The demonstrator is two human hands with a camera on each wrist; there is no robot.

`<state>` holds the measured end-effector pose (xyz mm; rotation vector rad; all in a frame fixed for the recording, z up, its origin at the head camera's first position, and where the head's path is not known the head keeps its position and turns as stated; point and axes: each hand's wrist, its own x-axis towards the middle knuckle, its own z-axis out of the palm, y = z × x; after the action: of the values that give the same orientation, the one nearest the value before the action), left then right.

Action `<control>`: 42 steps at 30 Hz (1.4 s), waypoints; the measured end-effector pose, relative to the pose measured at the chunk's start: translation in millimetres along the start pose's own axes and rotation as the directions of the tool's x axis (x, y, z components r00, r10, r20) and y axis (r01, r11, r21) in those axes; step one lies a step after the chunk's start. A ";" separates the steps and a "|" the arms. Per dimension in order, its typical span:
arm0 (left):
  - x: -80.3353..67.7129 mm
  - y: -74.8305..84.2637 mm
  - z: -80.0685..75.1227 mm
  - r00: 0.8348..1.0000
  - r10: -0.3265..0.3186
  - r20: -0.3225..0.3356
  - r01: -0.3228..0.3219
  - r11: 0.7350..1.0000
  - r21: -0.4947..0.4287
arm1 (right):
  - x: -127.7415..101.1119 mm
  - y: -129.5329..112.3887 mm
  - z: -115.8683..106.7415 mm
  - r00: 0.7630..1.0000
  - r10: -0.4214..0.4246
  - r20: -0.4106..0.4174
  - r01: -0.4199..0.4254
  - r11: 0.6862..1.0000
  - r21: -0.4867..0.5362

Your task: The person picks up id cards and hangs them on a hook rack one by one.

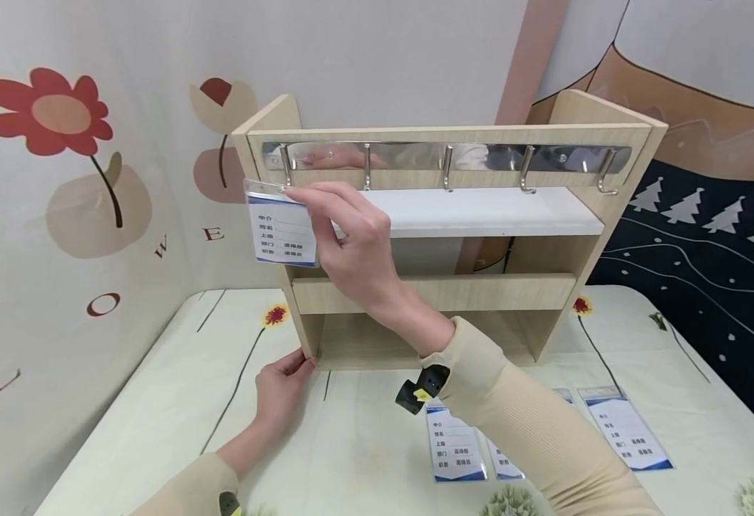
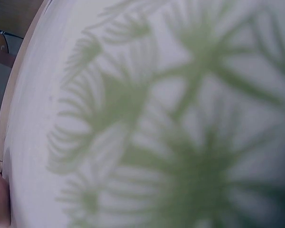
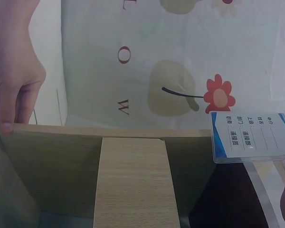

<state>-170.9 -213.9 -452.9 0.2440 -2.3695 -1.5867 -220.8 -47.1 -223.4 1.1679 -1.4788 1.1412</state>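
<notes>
My right hand (image 1: 354, 240) pinches a clear-sleeved name badge (image 1: 284, 229) by its top right corner, in front of the leftmost hook (image 1: 286, 165) on the wooden shelf (image 1: 438, 294). The badge hangs upright, and its sleeve's top edge overlaps the lower end of that hook in the head view. In the right wrist view the same badge (image 3: 249, 137) shows its printed face, with fingertips at the right edge. Low on the left, my left hand (image 1: 280, 390) grips the bottom front corner of the shelf's side panel; the right wrist view shows this hand (image 3: 16, 71) with fingers at the panel edge.
A metal strip (image 1: 409, 156) with several hooks runs across the shelf's upper front. More badges (image 1: 456, 444) lie on the flowered tablecloth (image 1: 351, 459) near the right forearm, one badge (image 1: 628, 430) farther right. A printed curtain (image 1: 377, 64) hangs behind.
</notes>
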 end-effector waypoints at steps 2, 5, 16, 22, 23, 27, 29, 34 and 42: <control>-0.4 0.3 0.2 1.000 0.002 0.001 -0.002 1.000 -0.001 | -0.5 0.0 -0.2 1.000 -0.003 -0.003 0.003 1.000 0.001; -0.6 0.3 0.5 1.000 0.005 0.006 -0.005 1.000 -0.003 | -0.8 -0.3 0.1 1.000 -0.007 -0.004 0.007 1.000 0.004; -0.8 2.1 1.3 1.000 0.004 0.007 -0.004 1.000 -0.008 | 1.8 -2.1 1.1 1.000 -0.026 0.003 0.026 1.000 0.012; -0.8 2.5 0.8 1.000 -0.004 0.010 0.004 1.000 -0.013 | 3.2 -2.9 0.9 0.999 -0.025 0.021 0.024 1.000 0.011; -0.8 2.4 0.6 1.000 -0.004 0.010 0.004 1.000 -0.012 | 3.3 -3.0 0.9 0.999 -0.021 0.025 0.021 1.000 0.011; -0.6 2.2 0.4 1.000 -0.007 0.010 0.007 1.000 -0.004 | 3.1 -2.7 0.9 0.999 -0.009 0.033 0.009 1.000 0.012; -0.5 2.0 0.5 1.000 -0.007 0.009 0.007 1.000 0.000 | 3.1 -2.4 1.0 0.999 -0.005 0.033 0.005 1.000 0.009; -0.1 1.1 1.0 1.000 -0.004 0.004 0.004 1.000 0.011 | 2.7 -1.5 1.5 0.999 0.007 0.032 -0.007 1.000 0.013; -0.3 0.7 0.2 1.000 0.000 0.014 0.000 1.000 -0.002 | 1.0 -0.1 1.0 0.993 0.097 0.062 -0.099 0.994 0.042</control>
<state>-170.6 -213.3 -452.4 0.2335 -2.3786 -1.5956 -220.9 -48.2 -222.6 1.1801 -1.5780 1.2214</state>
